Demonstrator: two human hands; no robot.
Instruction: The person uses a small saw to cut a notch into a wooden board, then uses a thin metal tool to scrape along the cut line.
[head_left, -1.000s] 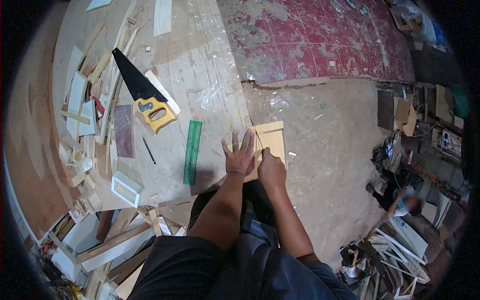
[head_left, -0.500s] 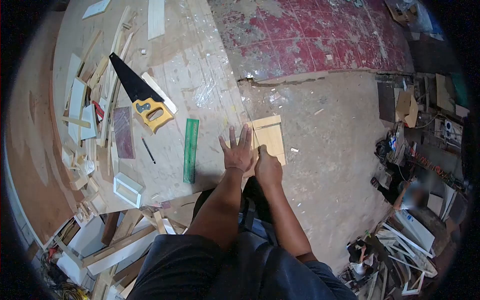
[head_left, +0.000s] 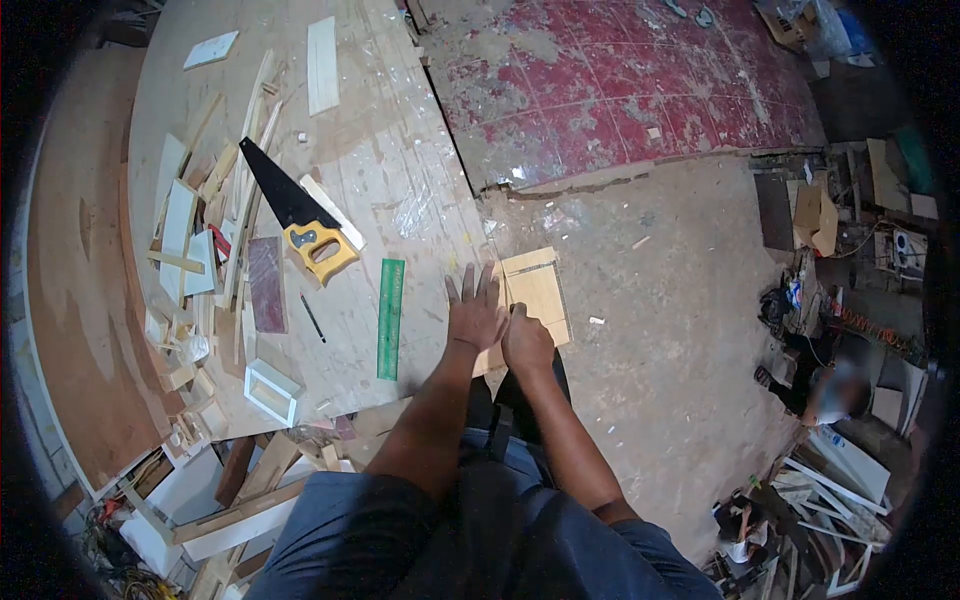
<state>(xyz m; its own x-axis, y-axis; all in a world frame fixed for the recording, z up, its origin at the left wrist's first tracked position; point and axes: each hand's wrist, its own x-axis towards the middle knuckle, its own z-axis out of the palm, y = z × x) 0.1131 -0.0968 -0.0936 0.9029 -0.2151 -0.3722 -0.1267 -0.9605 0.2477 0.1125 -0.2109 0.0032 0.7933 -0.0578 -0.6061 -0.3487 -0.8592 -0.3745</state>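
My left hand [head_left: 474, 312] lies flat with its fingers spread, pressing near the left side of a light wooden board [head_left: 537, 292]. That board reaches past the right edge of the worktable [head_left: 430, 225], with dark lines near its far and right edges. Close beside it, my right hand [head_left: 530, 343] is closed in a fist over the board. A thin dark strip shows just beyond the right fist, but what the fingers grip is too hidden to name. To the left of my hands lie a green ruler [head_left: 390, 320] and a dark pencil [head_left: 313, 318].
A yellow-handled handsaw [head_left: 290, 205] rests on the table among wood offcuts [head_left: 180, 235]. A small white frame [head_left: 271, 392] sits near the front edge. Timber [head_left: 240, 510] is piled below at left. Another person [head_left: 835, 395] is at the far right.
The whole view has shifted slightly, so the table and board appear lower. Both hands stay at the board; my right hand has moved a little along it, away from me.
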